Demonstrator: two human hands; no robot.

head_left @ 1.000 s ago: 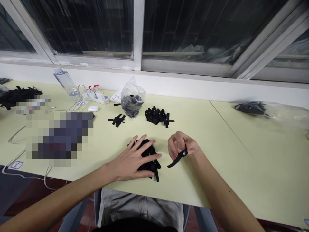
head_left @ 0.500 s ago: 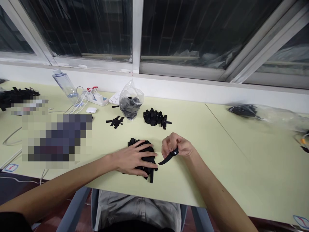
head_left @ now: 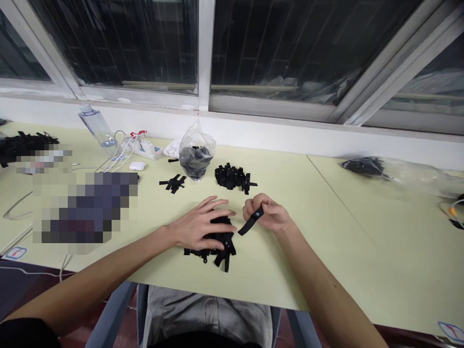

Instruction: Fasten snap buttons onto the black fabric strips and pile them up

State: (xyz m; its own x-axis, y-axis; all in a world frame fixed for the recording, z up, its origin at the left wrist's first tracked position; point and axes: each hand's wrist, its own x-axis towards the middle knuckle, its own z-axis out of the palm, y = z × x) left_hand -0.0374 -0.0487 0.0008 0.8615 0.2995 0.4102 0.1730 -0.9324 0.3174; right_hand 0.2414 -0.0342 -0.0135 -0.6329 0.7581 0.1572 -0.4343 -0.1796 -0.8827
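Note:
A short black fabric strap [head_left: 250,223] with a small white mark hangs from the pinched fingers of my right hand [head_left: 266,211], above the pale table. My left hand [head_left: 203,224], fingers spread, is over a pile of similar black straps [head_left: 225,247] and hides much of it; whether it touches them I cannot tell. Behind my hands lie a second heap of black straps [head_left: 232,177] and a smaller loose group [head_left: 173,183]. Between these two stands a clear plastic bag [head_left: 196,153] with black pieces inside.
Along the back left are a water bottle [head_left: 97,125], a power strip [head_left: 145,146] with white cables and a white earbud case [head_left: 137,166]. More black straps [head_left: 27,145] lie far left. Another plastic bag [head_left: 366,166] lies at the right by the window wall.
My left hand has shifted slightly up and left, uncovering more of the pile's near side. My right hand has risen a little, and the strap in it has turned, its mark facing up.

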